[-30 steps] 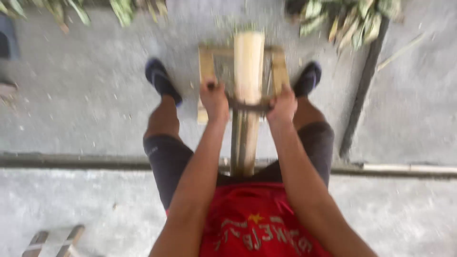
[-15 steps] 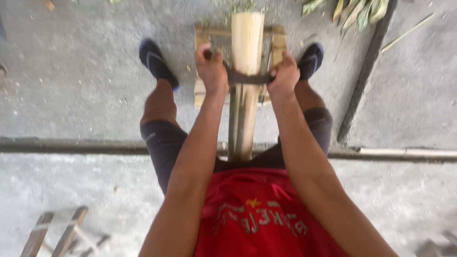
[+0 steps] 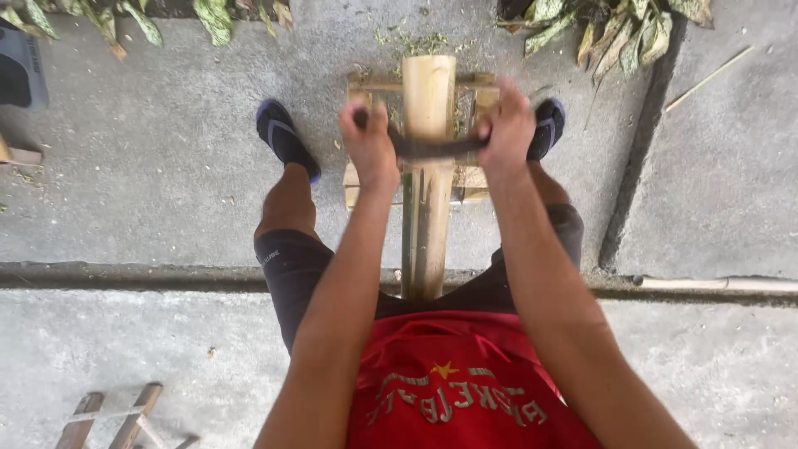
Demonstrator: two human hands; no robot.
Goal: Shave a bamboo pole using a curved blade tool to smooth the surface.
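A thick pale bamboo pole (image 3: 427, 175) runs from between my legs out to a low wooden frame (image 3: 478, 100) on the concrete. Across the pole lies a dark two-handled blade (image 3: 432, 148). My left hand (image 3: 369, 143) grips its left end and my right hand (image 3: 504, 133) grips its right end, both fists closed, one on each side of the pole. Green shavings (image 3: 420, 40) lie on the ground past the far end of the pole.
My feet in dark sandals (image 3: 285, 137) rest either side of the frame. Cut leaves (image 3: 598, 29) lie at the top right and top left. A thin stick (image 3: 706, 79) lies at the right. A small wooden frame (image 3: 116, 416) sits at the bottom left.
Both hands with the blade have slid back along the pole toward my body. The view has shifted slightly, so the leaves at the top are in sight again.
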